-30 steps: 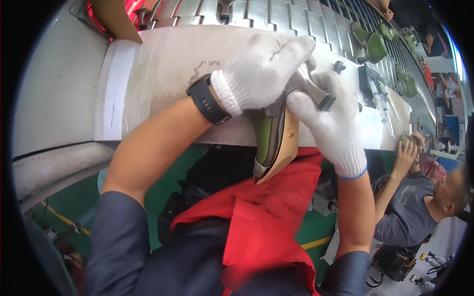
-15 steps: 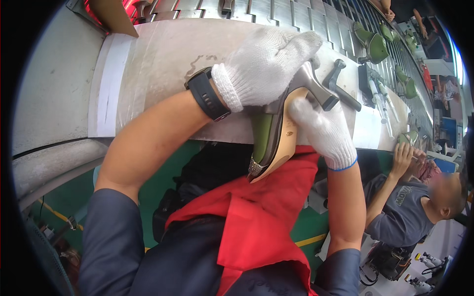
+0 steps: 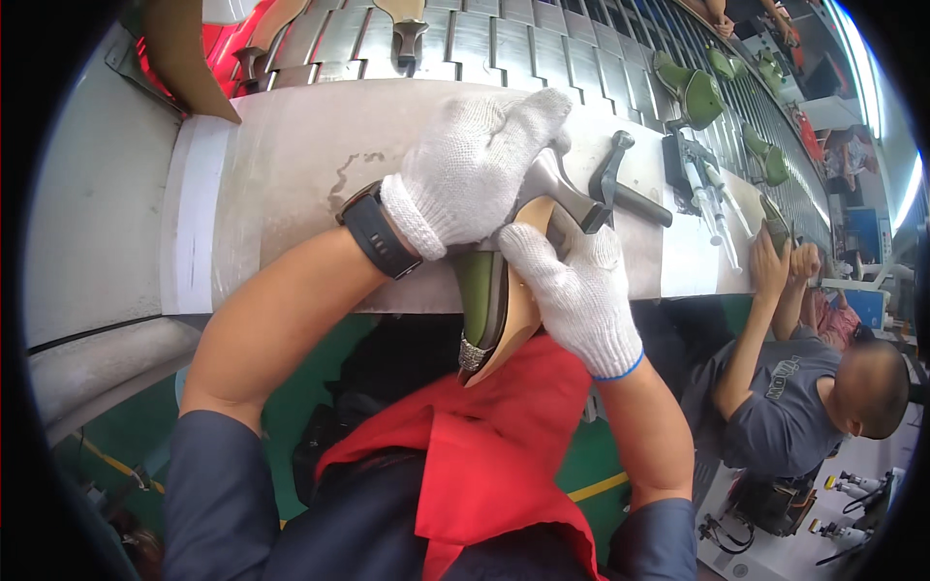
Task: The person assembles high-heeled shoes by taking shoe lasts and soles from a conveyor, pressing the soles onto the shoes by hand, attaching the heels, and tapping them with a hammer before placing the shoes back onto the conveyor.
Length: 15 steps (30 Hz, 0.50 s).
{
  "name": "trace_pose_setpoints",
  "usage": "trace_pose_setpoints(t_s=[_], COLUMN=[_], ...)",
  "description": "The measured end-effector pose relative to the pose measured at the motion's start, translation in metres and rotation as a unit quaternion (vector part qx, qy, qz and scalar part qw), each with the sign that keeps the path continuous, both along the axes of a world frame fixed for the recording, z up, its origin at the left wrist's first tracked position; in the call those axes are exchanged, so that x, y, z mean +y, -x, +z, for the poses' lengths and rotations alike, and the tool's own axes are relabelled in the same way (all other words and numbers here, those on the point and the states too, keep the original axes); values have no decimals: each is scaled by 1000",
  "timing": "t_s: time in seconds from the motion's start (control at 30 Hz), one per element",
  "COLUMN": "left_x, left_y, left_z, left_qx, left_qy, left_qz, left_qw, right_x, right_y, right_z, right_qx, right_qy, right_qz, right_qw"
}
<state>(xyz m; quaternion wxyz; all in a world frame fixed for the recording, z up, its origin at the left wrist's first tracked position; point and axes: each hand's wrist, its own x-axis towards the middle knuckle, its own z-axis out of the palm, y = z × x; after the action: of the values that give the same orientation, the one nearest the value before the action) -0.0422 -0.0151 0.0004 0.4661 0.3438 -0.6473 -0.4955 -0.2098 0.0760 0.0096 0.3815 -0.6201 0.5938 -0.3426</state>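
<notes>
Pale worktop (image 3: 291,194) spreads left, giving you room. Your green high-heeled shoe (image 3: 521,315) slants over its near edge, long axis running from toe, pointing down toward you, to heel, far right. Your left hand (image 3: 475,160) clasps the heel end; your right hand (image 3: 581,295) grips the sole side, near the hammer (image 3: 636,200).

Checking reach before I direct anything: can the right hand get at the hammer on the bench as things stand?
Probably yes, after letting go: the right hand is holding the green shoe. Otherwise the way looks free; the hammer lies close beyond it on the bench, its handle uncovered.
</notes>
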Motion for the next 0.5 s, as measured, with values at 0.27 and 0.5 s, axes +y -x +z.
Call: trace_pose_setpoints(t_s=[0.27, 0.5], left_x=[-6, -14], left_y=[4, -22], left_z=[-5, 7], left_qx=[19, -138], left_qy=[-28, 93], left_qz=[-1, -124], left_qw=[999, 978], right_x=[16, -14], right_y=[10, -9], right_z=[15, 30], right_qx=[-201, -188], right_qy=[-87, -113], right_qz=[75, 10], right_qw=[973, 976])
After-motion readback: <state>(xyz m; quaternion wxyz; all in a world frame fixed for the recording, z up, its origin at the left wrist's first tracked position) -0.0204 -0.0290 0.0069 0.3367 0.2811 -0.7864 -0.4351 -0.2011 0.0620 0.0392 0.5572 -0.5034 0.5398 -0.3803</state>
